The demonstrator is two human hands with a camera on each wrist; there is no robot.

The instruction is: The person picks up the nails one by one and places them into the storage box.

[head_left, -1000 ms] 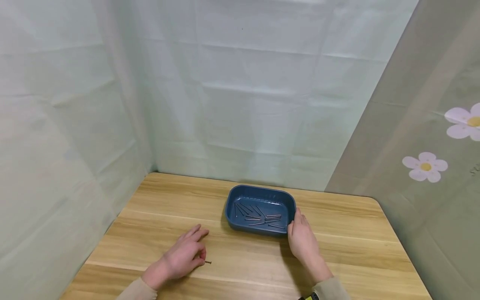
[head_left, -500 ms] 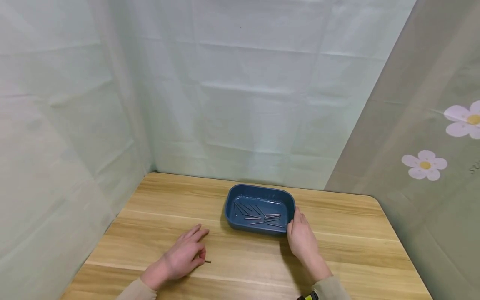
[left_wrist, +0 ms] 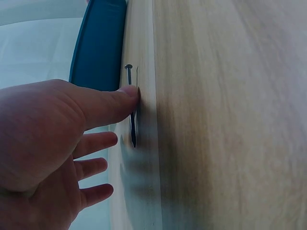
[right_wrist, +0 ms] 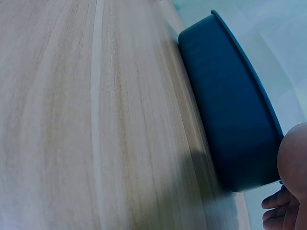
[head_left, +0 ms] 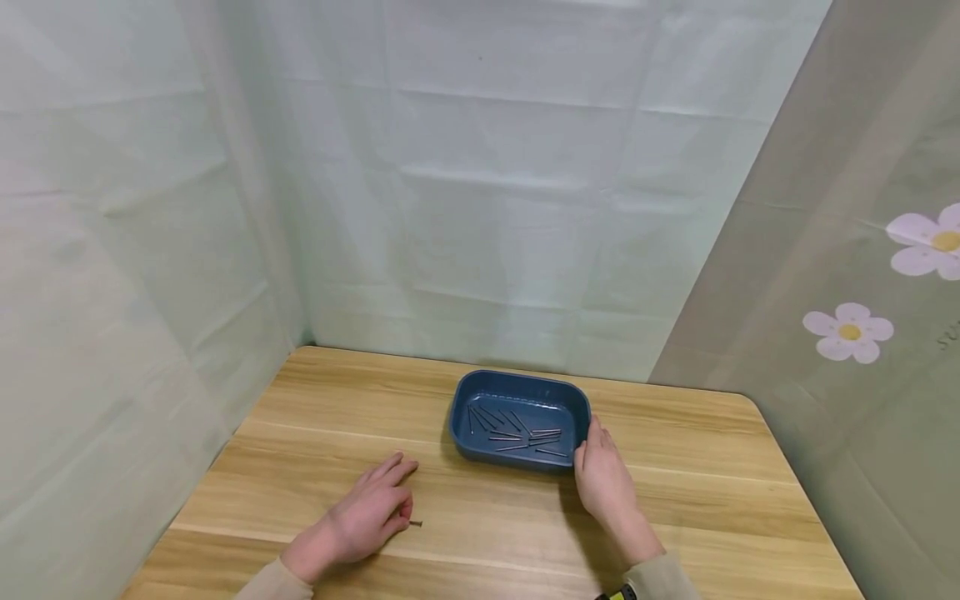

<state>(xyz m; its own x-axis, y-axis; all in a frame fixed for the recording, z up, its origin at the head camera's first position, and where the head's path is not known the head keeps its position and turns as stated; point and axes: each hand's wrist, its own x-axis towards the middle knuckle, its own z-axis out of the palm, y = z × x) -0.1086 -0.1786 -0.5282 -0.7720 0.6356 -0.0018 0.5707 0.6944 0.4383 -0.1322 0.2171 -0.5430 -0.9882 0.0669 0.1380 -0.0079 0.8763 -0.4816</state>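
My left hand (head_left: 367, 515) is low over the wooden table, left of the container. Its thumb pinches a dark nail (left_wrist: 132, 125) around mid-shaft, flat head at one end and pointed tip at the other; the opposing fingertip is hidden. The other fingers spread out loosely. My right hand (head_left: 606, 477) grips the near right corner of a blue rectangular container (head_left: 480, 452), thumb at the corner and fingers along the right side. Several loose nails (head_left: 546, 432) lie scattered on the container's floor. From the right wrist view, the container stands flat on the table.
The wooden table (head_left: 697, 467) has rounded far corners. Pale fabric (head_left: 480, 208) hangs behind and at the left, and flower-printed fabric (head_left: 862, 275) at the right. A dark watch with yellow (head_left: 622, 592) shows beside the right sleeve.
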